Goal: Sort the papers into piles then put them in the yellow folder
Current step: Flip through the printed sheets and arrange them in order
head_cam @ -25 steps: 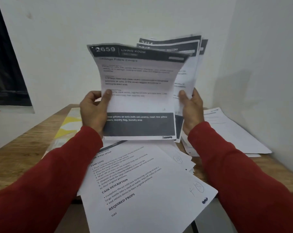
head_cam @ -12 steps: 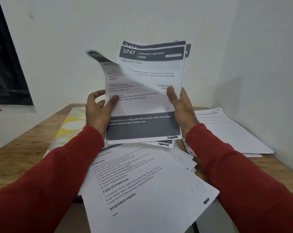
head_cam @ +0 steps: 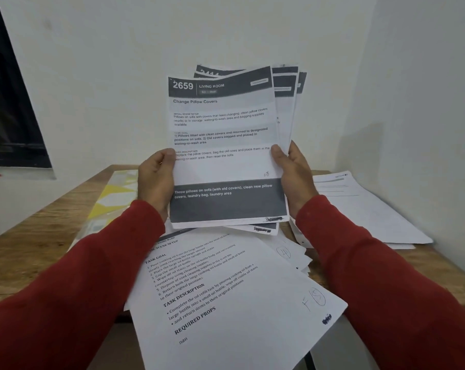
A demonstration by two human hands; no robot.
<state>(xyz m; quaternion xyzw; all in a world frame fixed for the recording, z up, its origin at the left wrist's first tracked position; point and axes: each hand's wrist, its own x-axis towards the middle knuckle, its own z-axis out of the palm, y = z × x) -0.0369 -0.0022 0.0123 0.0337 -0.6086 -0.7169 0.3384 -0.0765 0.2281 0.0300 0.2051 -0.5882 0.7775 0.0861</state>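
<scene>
I hold a fanned stack of printed papers point(head_cam: 226, 145) upright in front of me, above the table. The front sheet has dark bands and reads "2659 Living Room, Change Pillow Covers". My left hand point(head_cam: 155, 180) grips the stack's left edge, thumb on the front sheet. My right hand point(head_cam: 292, 177) grips the right edge, thumb on the front too. Below them a loose pile of white sheets point(head_cam: 231, 295) lies on the table and hangs over its near edge. The yellow folder point(head_cam: 114, 198) lies flat at the left, partly hidden by my left arm.
Another pile of white papers point(head_cam: 359, 212) lies at the right, close to the side wall. The wooden table point(head_cam: 39, 241) stands in a corner, white walls behind and to the right. A dark window point(head_cam: 10, 102) is at the far left.
Half a second ago the "2659" sheet was bent back, showing the "2747" sheet behind it. It now lies flat at the front of the stack, with both hands on the edges.
</scene>
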